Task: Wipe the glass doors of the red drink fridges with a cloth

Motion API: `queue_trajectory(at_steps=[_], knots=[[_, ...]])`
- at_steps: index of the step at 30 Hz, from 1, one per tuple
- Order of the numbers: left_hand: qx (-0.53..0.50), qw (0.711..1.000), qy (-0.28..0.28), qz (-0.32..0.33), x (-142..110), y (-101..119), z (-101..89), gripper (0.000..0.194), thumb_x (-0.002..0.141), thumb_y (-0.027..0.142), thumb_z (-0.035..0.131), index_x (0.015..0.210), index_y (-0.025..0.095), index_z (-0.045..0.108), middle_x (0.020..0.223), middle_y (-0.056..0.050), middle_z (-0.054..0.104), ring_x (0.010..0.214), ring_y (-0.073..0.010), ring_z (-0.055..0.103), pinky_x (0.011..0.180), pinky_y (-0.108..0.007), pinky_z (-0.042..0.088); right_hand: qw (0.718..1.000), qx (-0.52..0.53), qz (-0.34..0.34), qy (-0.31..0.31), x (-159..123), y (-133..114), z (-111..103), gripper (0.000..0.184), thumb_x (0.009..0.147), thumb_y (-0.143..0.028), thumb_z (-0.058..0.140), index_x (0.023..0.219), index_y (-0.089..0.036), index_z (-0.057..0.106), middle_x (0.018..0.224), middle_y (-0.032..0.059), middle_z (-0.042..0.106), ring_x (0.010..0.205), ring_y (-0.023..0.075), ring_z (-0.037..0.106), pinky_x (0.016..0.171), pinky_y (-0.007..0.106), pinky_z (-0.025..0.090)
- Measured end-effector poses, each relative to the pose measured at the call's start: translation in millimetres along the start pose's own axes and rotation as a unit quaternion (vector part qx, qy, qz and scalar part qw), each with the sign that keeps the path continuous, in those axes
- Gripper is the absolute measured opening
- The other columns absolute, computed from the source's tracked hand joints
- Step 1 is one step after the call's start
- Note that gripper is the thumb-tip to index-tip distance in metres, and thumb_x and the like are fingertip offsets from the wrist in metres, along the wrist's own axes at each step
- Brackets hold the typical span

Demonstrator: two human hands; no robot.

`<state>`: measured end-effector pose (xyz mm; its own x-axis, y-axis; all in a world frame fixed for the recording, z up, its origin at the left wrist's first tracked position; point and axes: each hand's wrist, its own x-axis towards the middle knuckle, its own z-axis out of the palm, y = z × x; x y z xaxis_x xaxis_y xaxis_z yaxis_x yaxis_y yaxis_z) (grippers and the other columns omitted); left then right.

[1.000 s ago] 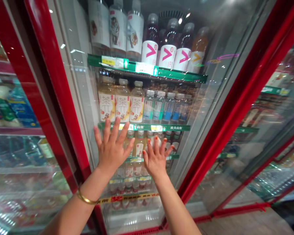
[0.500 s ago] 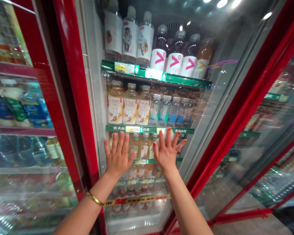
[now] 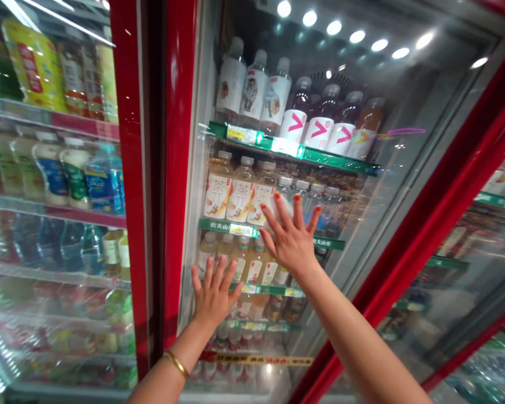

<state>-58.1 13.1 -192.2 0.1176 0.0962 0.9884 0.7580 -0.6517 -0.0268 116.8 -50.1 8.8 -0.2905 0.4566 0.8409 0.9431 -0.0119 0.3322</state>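
Both hands are spread, palms toward the glass door (image 3: pixel 421 90). Left hand (image 3: pixel 212 297) is lower, in front of the third row; cannot tell if it touches. Right hand (image 3: pixel 292 238) is higher, fingers fanned, with a pale patch (image 3: pixel 288 203) behind them, too blurred to identify.

Glass door faces the wearer, a red frame (image 3: pixel 180 140) at either side. Round lights (image 3: pixel 334 27) and a thin pink loop (image 3: pixel 406 131) show across its upper part.

Behind glass, shelves with green edges. Top: tall bottles (image 3: pixel 255 90) with white animal labels, dark-drink bottles (image 3: pixel 318 132) marked with a pink V shape, one orange-drink bottle (image 3: pixel 368 126) at the right end. Second: tea bottles (image 3: pixel 242 193), pale yellow drink, white caps; small clear bottles (image 3: pixel 332 205) beside them. Third: amber bottles (image 3: pixel 255 269). Lower rows blurred.

Right hand covers some small bottles and part of the shelf edge; left hand covers part of the third row. Gold bangle (image 3: pixel 175 363) on left wrist. Printed strip (image 3: pixel 269 359) crosses low down. Left cooler: yellow pouch (image 3: pixel 36 70) above blue-label bottles (image 3: pixel 50 168).
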Motion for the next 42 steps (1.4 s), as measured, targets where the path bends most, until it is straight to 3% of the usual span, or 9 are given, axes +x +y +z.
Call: queue_trajectory(at_steps=[3,10,14,17,23,29,34,38,42], knots=[[0.001,1.000,0.016,-0.012,1.0,2.5,1.2,0.087,0.101,0.044,0.072,0.176,0.028,0.029,0.175,-0.013,0.045,0.174,-0.0277,0.016,0.143,-0.062,0.008,0.999,-0.008,0.050,-0.001,22.6,-7.6,-3.4,0.066,0.113,-0.047,0.046,0.176,-0.037,0.029,0.186,0.0038,0.027,0.173,0.0447,0.013,0.129,0.088,0.007],[0.006,0.998,0.015,-0.063,-15.3,5.0,5.7,0.073,0.102,0.038,0.068,0.169,0.025,0.042,0.164,-0.016,0.058,0.170,-0.0325,0.030,0.141,-0.068,0.009,0.932,0.148,-0.318,-0.092,27.5,-38.2,8.3,0.060,0.113,-0.034,0.042,0.172,-0.044,0.032,0.179,-0.0127,0.040,0.169,0.0197,0.031,0.139,0.061,0.026],[0.031,0.997,0.011,-0.074,-21.6,8.8,12.0,0.069,0.103,0.041,0.065,0.168,0.027,0.045,0.164,-0.016,0.058,0.173,-0.0330,0.022,0.140,-0.070,0.004,0.948,0.137,-0.278,-0.067,56.5,-18.9,-2.0,0.061,0.113,-0.040,0.044,0.173,-0.042,0.032,0.181,-0.0087,0.037,0.172,0.0270,0.024,0.139,0.073,0.013],[0.051,0.993,0.053,-0.094,-27.4,10.0,18.5,0.078,0.101,0.042,0.069,0.171,0.028,0.039,0.172,-0.018,0.048,0.172,-0.0362,0.023,0.140,-0.071,0.012,0.959,0.123,-0.248,-0.054,72.7,-41.6,1.0,0.065,0.113,-0.036,0.041,0.176,-0.032,0.026,0.185,-0.0024,0.027,0.175,0.0282,0.013,0.138,0.076,0.003],[0.069,0.982,0.065,-0.163,-62.8,15.0,19.8,0.083,0.101,0.031,0.066,0.175,0.021,0.029,0.177,-0.022,0.038,0.170,-0.0365,0.030,0.139,-0.065,0.025,0.872,0.128,-0.438,-0.177,28.9,-49.9,21.5,0.061,0.113,-0.036,0.038,0.173,-0.038,0.032,0.183,-0.0110,0.031,0.172,0.0141,0.022,0.143,0.055,0.018],[0.060,0.989,0.034,-0.134,-92.2,19.7,16.6,0.087,0.101,0.032,0.064,0.177,0.032,0.023,0.183,-0.004,0.030,0.171,-0.0275,0.024,0.146,-0.053,0.019,0.954,0.120,-0.267,-0.061,67.5,-35.1,7.2,0.066,0.112,-0.040,0.040,0.176,-0.035,0.024,0.185,-0.0053,0.027,0.174,0.0297,0.014,0.137,0.077,0.004],[0.043,0.985,0.046,-0.163,-100.6,27.6,11.1,0.088,0.099,0.029,0.059,0.178,0.033,0.021,0.184,0.001,0.022,0.172,-0.0212,0.022,0.146,-0.048,0.020,0.908,0.097,-0.396,-0.096,20.7,-86.1,34.9,0.062,0.111,-0.036,0.041,0.173,-0.030,0.035,0.183,-0.0072,0.031,0.174,0.0146,0.016,0.144,0.052,0.012],[0.023,0.986,0.046,-0.161,-91.4,36.3,-6.9,0.085,0.098,0.023,0.054,0.176,0.037,0.025,0.183,0.004,0.026,0.171,-0.0206,0.026,0.143,-0.050,0.030,0.915,0.126,-0.369,-0.104,-37.9,-27.1,36.4,0.061,0.111,-0.037,0.046,0.171,-0.041,0.038,0.179,-0.0128,0.041,0.170,0.0145,0.028,0.143,0.050,0.021],[0.019,0.990,0.041,-0.132,-29.0,25.2,-11.1,0.080,0.101,0.022,0.057,0.175,0.035,0.030,0.183,0.001,0.031,0.171,-0.0243,0.027,0.144,-0.050,0.025,0.989,0.084,-0.116,-0.030,-20.8,43.8,2.9,0.068,0.111,-0.049,0.048,0.175,-0.041,0.027,0.180,-0.0033,0.039,0.171,0.0356,0.025,0.135,0.079,0.011]])
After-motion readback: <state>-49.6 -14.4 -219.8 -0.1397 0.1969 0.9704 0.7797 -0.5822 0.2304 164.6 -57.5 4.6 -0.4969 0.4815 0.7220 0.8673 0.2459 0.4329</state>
